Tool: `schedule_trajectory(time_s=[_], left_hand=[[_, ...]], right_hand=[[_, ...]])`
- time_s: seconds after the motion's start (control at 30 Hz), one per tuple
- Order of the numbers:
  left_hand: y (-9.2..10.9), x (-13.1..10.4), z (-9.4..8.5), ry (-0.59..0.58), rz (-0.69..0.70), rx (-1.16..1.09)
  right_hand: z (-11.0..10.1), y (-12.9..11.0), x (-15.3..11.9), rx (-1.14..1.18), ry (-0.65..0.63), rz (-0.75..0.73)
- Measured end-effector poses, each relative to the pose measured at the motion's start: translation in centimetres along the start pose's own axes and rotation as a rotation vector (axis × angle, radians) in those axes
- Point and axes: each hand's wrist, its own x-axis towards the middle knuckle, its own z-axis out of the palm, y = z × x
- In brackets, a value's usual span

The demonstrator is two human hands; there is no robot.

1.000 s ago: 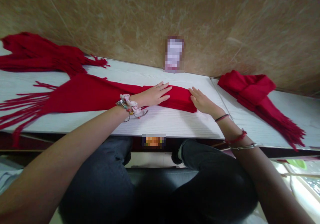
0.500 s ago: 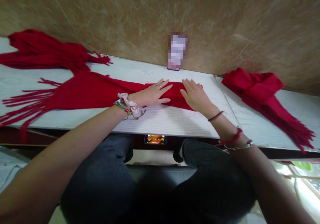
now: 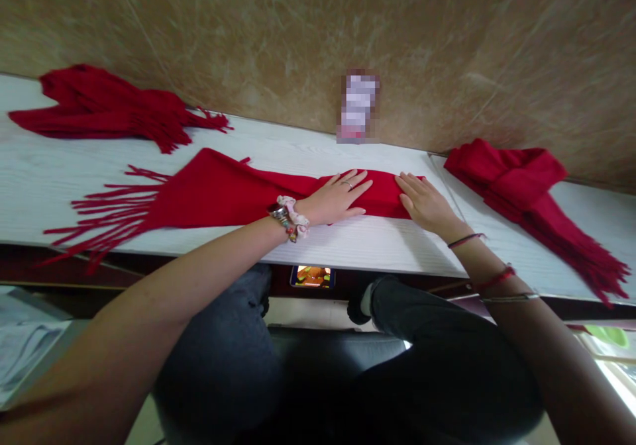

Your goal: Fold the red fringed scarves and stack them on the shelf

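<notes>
A red fringed scarf (image 3: 213,193) lies lengthwise on the white tabletop (image 3: 278,144), its fringe spread out at the left and its right part narrow and flat. My left hand (image 3: 340,197) rests on that narrow part, palm down with fingers spread. Near the scarf's right end, my right hand (image 3: 424,201) lies on the cloth, palm down, fingers stretched out. Neither hand grips anything.
A crumpled red scarf (image 3: 119,110) lies at the back left, and a folded red one (image 3: 517,180) at the right. A phone (image 3: 358,106) leans on the marbled wall (image 3: 278,41). Another lit screen (image 3: 313,277) shows below the table's front edge.
Both hands and the scarf under them have shifted right. The scarf's fringed end now lies apart from the crumpled scarf at the back left. My view has also moved slightly.
</notes>
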Motion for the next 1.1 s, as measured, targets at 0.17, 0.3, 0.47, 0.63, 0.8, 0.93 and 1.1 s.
schedule_trajectory(time_s=[0.17,0.3,0.47,0.63,0.8,0.93,1.1], left_hand=[[0.0,-0.2,-0.3,-0.041,-0.002,0.003],[-0.3,-0.6,-0.1,-0.027,0.001,-0.017],[-1.3,-1.5,0.5,-0.056,-0.059,-0.027],[-2.0,-3.3,0.1,-0.124,-0.081,-0.012],[-3.3,-5.5,-1.5,-0.127,-0.138,0.026],[-5.3,-7.7,-2.8,-0.076,-0.289,0.138],[-8.1,-11.1,-3.4,-0.065,-0.529,0.212]], right_hand=[[-2.1,0.4,0.8,-0.039,-0.033,-0.007],[-2.5,-2.7,2.9,0.017,-0.047,0.043],[-1.3,-5.0,3.5,0.014,-0.140,0.117],[-1.0,-4.2,2.6,0.033,-0.144,0.122],[-1.8,-3.8,3.0,0.037,-0.129,0.161],[-2.9,-5.9,5.1,0.047,-0.009,0.115],[-2.7,-10.4,7.8,0.110,-0.022,-0.159]])
